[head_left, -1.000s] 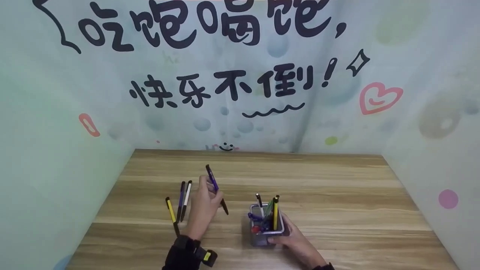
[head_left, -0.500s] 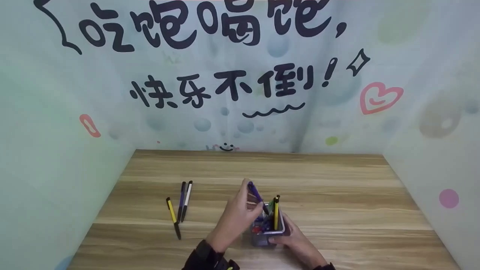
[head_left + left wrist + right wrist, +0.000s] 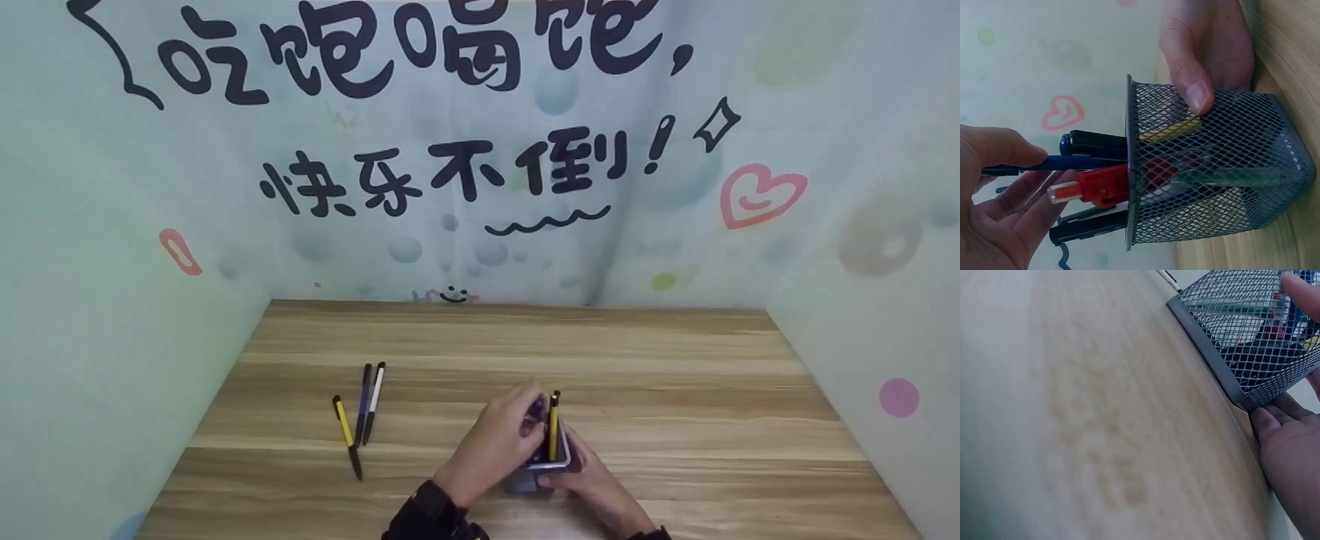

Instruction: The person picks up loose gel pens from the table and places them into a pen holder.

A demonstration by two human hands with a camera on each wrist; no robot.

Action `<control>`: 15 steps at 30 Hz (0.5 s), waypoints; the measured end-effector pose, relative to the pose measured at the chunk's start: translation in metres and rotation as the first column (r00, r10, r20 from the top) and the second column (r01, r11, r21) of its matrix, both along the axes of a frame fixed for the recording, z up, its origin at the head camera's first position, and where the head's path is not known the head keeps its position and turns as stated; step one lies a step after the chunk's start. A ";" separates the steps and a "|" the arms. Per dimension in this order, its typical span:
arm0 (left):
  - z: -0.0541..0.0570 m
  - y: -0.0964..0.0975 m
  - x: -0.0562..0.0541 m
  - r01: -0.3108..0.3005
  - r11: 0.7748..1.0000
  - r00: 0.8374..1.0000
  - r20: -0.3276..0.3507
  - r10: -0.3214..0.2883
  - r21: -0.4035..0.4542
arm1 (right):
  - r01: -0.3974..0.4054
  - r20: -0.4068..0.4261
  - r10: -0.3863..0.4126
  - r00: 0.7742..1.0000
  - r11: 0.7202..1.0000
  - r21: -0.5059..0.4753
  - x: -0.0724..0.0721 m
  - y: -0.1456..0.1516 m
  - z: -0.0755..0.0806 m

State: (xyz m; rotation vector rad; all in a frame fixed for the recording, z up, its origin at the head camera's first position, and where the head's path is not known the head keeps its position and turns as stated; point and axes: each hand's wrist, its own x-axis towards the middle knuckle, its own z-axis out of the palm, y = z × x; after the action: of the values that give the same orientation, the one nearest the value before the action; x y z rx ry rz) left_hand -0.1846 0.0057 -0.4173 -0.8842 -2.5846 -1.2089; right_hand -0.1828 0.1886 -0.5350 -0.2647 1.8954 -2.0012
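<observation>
My left hand is over the mouth of a square metal-mesh pen holder. Between thumb and fingers it pinches a blue pen, whose lower part is inside the holder. From the right side my right hand grips the holder, its thumb lying on the mesh wall in the left wrist view. Other pens stand in the holder, among them a yellow pen, a thick red pen and dark-capped ones. In the head view my left hand hides much of the holder's mouth.
Left of the hands, a yellow pen, a purple pen and a white pen lie on the wooden table. A printed cloth backdrop rises behind and beside the table.
My left hand has carried the blue pen rightward from above the table and lowered it into the pen holder. The right hand and holder have stayed in place.
</observation>
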 end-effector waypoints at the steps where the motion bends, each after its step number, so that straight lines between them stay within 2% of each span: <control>1: -0.001 0.001 0.001 0.000 1.000 1.000 -0.014 -0.001 -0.021 | 0.002 0.001 -0.002 1.000 1.000 0.003 0.000 0.000 0.000; 6: -0.003 0.004 0.002 -0.016 0.992 0.994 -0.107 0.003 -0.127 | 0.004 0.008 -0.004 1.000 1.000 0.000 0.002 0.000 0.001; 9: -0.004 0.006 0.002 -0.046 0.980 0.990 -0.138 0.019 -0.191 | 0.004 0.005 -0.004 1.000 1.000 0.004 0.002 0.000 0.001; 15: -0.008 0.007 -0.003 -0.166 0.956 0.979 -0.157 0.130 -0.243 | 0.025 0.026 -0.026 0.999 0.999 0.027 0.002 -0.001 0.001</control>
State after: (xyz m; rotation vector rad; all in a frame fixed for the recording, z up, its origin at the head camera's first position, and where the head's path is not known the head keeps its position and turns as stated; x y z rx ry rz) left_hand -0.1880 0.0125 -0.4251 -0.7696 -2.6737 -0.7582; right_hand -0.1807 0.1875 -0.5341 -0.2067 1.9167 -1.9848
